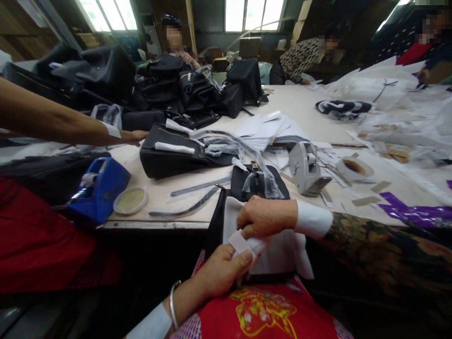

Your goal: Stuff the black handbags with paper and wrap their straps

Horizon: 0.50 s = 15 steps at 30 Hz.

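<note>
A black bag (215, 226) leans between my lap and the table edge, with a pale sheet (273, 261) lying across it. Its black flap (243, 181), with a buckle and straps wrapped in clear plastic, rests on the table. Over the sheet, my left hand (226, 270) grips a small folded white strip (240, 242), thumb pressed on top. My right hand (268, 217) is closed at the upper end of the same strip, its fingers curled down and partly hidden. Whether the strip wraps around part of the bag cannot be made out.
Another black bag (169, 157) lies ahead, a co-worker's hand (139, 136) beside it. A blue tape dispenser (102, 188) and tape roll (130, 201) stand left; a grey dispenser (305, 169) and papers (271, 129) right. Black bags (102, 75) are piled behind; people work across the table.
</note>
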Each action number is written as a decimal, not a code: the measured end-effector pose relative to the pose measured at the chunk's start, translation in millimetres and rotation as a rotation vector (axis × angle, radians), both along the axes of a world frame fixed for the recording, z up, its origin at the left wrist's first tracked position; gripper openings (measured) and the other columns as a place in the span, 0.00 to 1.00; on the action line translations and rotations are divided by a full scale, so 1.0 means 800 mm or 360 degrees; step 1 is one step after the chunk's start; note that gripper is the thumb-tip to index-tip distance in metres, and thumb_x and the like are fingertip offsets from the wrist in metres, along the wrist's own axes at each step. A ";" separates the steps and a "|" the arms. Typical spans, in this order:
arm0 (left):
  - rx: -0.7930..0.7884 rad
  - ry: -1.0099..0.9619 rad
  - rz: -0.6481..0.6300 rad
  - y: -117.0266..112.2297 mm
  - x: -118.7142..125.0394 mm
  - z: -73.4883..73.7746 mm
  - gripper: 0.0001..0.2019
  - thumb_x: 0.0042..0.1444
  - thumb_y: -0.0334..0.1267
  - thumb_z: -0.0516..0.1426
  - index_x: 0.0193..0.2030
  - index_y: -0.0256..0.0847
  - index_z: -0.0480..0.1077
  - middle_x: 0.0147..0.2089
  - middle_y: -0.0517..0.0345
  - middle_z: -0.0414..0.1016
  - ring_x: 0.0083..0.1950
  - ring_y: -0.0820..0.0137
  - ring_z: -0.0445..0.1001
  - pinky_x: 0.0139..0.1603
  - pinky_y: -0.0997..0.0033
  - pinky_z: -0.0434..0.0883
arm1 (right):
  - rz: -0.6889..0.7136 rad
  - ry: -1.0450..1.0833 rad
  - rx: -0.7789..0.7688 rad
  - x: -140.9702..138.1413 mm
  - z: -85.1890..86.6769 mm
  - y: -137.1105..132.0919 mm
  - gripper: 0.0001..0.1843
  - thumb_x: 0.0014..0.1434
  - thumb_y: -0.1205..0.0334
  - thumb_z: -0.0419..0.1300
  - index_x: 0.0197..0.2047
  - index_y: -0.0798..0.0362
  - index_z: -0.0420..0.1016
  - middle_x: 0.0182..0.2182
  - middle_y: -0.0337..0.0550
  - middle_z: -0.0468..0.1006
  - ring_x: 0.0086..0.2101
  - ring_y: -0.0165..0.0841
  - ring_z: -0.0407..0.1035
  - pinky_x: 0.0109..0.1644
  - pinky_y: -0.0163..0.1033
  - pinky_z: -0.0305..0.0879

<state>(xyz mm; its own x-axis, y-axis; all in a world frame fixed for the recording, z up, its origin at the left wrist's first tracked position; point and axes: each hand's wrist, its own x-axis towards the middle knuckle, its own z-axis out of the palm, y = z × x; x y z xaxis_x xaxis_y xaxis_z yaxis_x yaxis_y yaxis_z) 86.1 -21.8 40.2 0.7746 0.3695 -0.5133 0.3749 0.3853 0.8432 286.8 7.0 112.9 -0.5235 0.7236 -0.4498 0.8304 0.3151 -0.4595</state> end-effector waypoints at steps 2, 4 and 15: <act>0.0029 0.0013 -0.0054 0.002 -0.001 0.001 0.34 0.49 0.74 0.54 0.29 0.37 0.67 0.22 0.60 0.67 0.20 0.78 0.59 0.22 0.75 0.53 | 0.0020 -0.0102 0.0083 -0.011 -0.003 -0.005 0.10 0.61 0.60 0.60 0.36 0.51 0.84 0.31 0.43 0.83 0.32 0.34 0.72 0.43 0.42 0.57; 0.0014 0.0021 -0.0090 0.003 -0.003 -0.003 0.34 0.50 0.73 0.53 0.30 0.36 0.68 0.22 0.60 0.67 0.20 0.78 0.59 0.22 0.75 0.54 | 0.0062 -0.0127 0.0214 -0.016 -0.008 -0.012 0.10 0.61 0.62 0.60 0.31 0.53 0.82 0.29 0.42 0.82 0.30 0.32 0.69 0.43 0.43 0.54; -0.0264 -0.0073 -0.0140 0.007 0.003 -0.010 0.37 0.52 0.73 0.51 0.32 0.33 0.73 0.18 0.62 0.65 0.16 0.79 0.56 0.19 0.76 0.50 | -0.0274 0.0352 0.0315 0.001 -0.044 -0.032 0.10 0.58 0.69 0.61 0.26 0.55 0.78 0.21 0.36 0.73 0.25 0.27 0.59 0.34 0.35 0.53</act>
